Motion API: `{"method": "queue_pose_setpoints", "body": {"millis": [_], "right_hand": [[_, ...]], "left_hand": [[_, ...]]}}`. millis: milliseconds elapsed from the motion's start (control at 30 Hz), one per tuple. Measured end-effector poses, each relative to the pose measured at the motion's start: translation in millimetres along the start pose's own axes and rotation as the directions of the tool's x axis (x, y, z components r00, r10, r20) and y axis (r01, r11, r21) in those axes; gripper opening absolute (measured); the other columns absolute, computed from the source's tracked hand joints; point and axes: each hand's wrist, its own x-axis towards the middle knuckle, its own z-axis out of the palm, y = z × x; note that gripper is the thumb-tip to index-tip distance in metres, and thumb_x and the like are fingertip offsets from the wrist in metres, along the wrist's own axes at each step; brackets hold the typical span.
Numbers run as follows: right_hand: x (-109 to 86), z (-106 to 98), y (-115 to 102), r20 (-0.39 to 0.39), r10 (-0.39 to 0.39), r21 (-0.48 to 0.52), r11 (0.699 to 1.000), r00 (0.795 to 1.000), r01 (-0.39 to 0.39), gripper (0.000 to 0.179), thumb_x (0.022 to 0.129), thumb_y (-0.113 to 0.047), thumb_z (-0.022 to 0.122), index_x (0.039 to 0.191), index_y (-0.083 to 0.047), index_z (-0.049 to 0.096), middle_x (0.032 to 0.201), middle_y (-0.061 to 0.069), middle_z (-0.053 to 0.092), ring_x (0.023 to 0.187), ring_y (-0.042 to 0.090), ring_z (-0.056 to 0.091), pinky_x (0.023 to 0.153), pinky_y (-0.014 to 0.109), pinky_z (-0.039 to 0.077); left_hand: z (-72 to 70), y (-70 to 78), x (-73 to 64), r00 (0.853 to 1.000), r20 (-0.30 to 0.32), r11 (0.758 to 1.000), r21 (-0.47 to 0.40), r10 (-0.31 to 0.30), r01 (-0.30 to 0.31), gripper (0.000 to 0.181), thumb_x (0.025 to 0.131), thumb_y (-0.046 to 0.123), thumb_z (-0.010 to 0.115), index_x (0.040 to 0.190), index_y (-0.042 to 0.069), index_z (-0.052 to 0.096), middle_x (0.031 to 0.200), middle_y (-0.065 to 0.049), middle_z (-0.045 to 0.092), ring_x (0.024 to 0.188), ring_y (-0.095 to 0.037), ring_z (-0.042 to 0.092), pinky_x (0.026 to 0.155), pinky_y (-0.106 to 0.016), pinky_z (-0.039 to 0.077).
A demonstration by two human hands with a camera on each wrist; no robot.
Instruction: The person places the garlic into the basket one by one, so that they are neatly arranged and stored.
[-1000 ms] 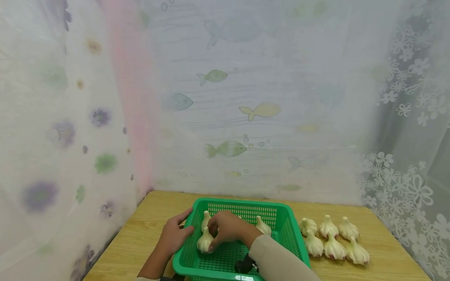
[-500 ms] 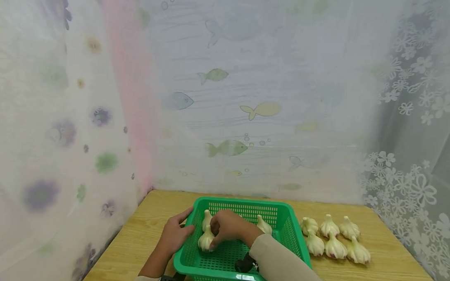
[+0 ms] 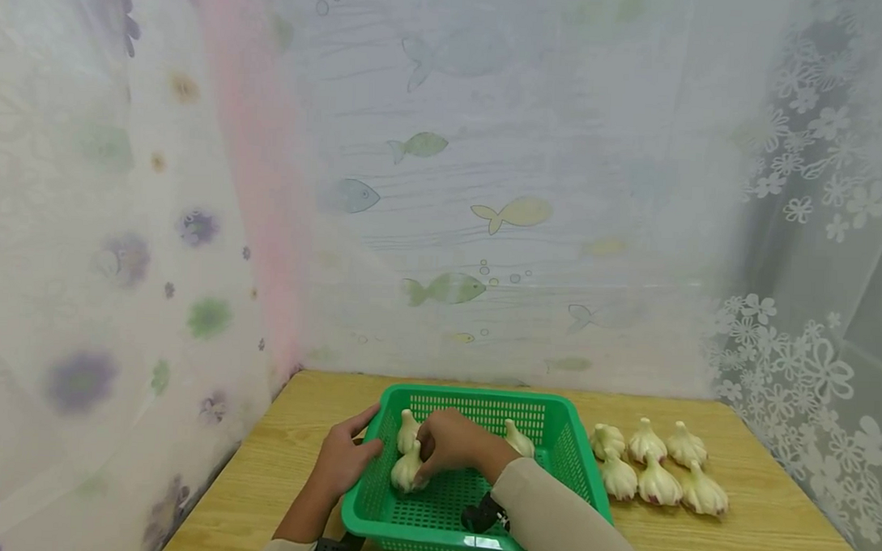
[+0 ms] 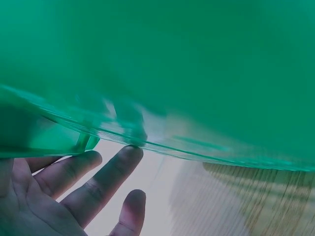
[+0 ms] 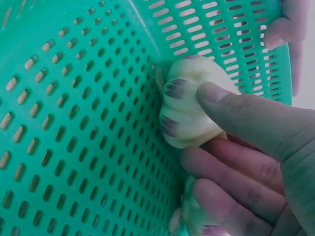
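A green plastic basket (image 3: 432, 535) with slotted walls sits on the wooden table. My right hand (image 3: 453, 446) reaches inside it and holds a garlic bulb (image 5: 189, 108) at the left side, thumb on one face and fingers on the other. Just behind this bulb in the head view stands another garlic bulb (image 3: 407, 431), close to the basket's left wall. A further garlic bulb (image 3: 519, 442) lies near the back right of the basket. My left hand (image 3: 343, 463) holds the basket's left rim, thumb over the edge and fingers (image 4: 101, 189) against the outside.
To the right of the basket, several garlic bulbs (image 3: 658, 483) stand in two rows on the table (image 3: 282, 432). A patterned curtain (image 3: 497, 334) hangs behind the table and along both sides. My right wrist strap (image 3: 482, 514) is low inside the basket.
The held garlic bulb has shifted slightly right with my right hand. A bulb top that showed behind that hand is now hidden. My left hand keeps its place on the rim.
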Motion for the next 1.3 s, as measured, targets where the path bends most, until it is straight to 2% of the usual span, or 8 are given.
{"method": "queue_pose_setpoints", "body": {"millis": [533,600,667,733,833,900,1133,1300], "right_hand": [[2.8,-0.5,4.0,-0.020,0.001,0.020,1.000,1.000,-0.001,0.025,0.077,-0.020,0.091,0.100,-0.015,0.082,0.089,-0.004,0.080,0.075,-0.003,0.066,0.071,0.019,0.054],[2.5,-1.0,4.1,-0.023,0.009,0.015,1.000,1.000,-0.009,0.027,0.079,-0.019,0.090,0.104,-0.016,0.082,0.092,-0.005,0.080,0.079,-0.003,0.067,0.075,0.022,0.056],[1.7,-2.4,2.7,-0.029,0.016,-0.015,1.000,0.999,-0.016,0.029,0.080,-0.019,0.089,0.108,-0.016,0.081,0.093,-0.008,0.079,0.083,-0.002,0.068,0.090,0.028,0.055],[0.4,-4.3,-0.2,-0.030,0.022,-0.033,0.999,0.999,-0.023,0.033,0.082,-0.017,0.088,0.113,-0.014,0.080,0.095,-0.008,0.080,0.087,0.000,0.070,0.093,0.032,0.056],[-1.8,-8.5,-5.9,-0.038,0.034,-0.077,0.996,0.999,-0.036,0.038,0.083,-0.016,0.087,0.119,-0.010,0.077,0.100,-0.006,0.079,0.092,0.004,0.071,0.092,0.030,0.055],[-3.2,-11.0,-9.8,-0.044,0.045,-0.088,0.995,0.998,-0.049,0.040,0.083,-0.015,0.086,0.121,-0.008,0.076,0.104,-0.003,0.079,0.094,0.007,0.072,0.079,0.024,0.057],[-6.9,-22.1,-23.4,-0.066,0.041,-0.181,0.982,0.997,-0.052,0.039,0.084,-0.017,0.086,0.121,-0.009,0.077,0.109,-0.001,0.078,0.096,0.008,0.071,0.078,0.023,0.056],[-14.4,-33.4,-29.8,-0.046,0.026,-0.160,0.987,0.999,-0.033,0.039,0.086,-0.017,0.084,0.123,-0.007,0.076,0.113,0.004,0.077,0.100,0.014,0.072,0.079,0.025,0.056]], "left_hand": [[0.5,1.5,0.6,1.000,0.002,1.000,-0.009,0.002,-0.002,0.067,0.091,0.008,0.065,0.156,0.015,0.049,0.159,-0.024,0.044,0.127,-0.046,0.061,0.070,-0.037,0.052],[0.6,1.4,0.6,1.000,0.003,1.000,-0.012,0.000,0.000,0.067,0.091,0.008,0.065,0.156,0.015,0.049,0.159,-0.024,0.044,0.126,-0.046,0.062,0.069,-0.037,0.052],[0.5,1.3,0.7,1.000,0.003,1.000,-0.016,-0.002,0.002,0.067,0.090,0.008,0.065,0.156,0.015,0.050,0.159,-0.024,0.044,0.126,-0.046,0.062,0.069,-0.037,0.052],[0.4,1.4,0.9,1.000,0.004,1.000,-0.019,-0.004,0.004,0.068,0.090,0.008,0.064,0.156,0.015,0.049,0.159,-0.024,0.044,0.125,-0.045,0.063,0.068,-0.037,0.052],[0.3,1.5,1.1,1.000,0.008,1.000,-0.024,-0.004,0.004,0.068,0.090,0.008,0.064,0.156,0.015,0.049,0.159,-0.024,0.044,0.125,-0.046,0.063,0.068,-0.038,0.053],[0.3,1.6,1.3,1.000,0.011,1.000,-0.027,-0.004,0.004,0.068,0.090,0.007,0.064,0.156,0.015,0.049,0.159,-0.024,0.044,0.125,-0.046,0.063,0.068,-0.038,0.053],[0.6,1.8,1.2,1.000,0.012,1.000,-0.019,0.002,-0.002,0.068,0.090,0.007,0.065,0.156,0.014,0.049,0.159,-0.024,0.044,0.124,-0.046,0.063,0.069,-0.037,0.053],[0.2,1.9,-0.1,1.000,0.013,1.000,-0.008,-0.001,0.001,0.068,0.090,0.008,0.064,0.156,0.013,0.049,0.159,-0.025,0.043,0.125,-0.048,0.062,0.070,-0.038,0.054]]}}
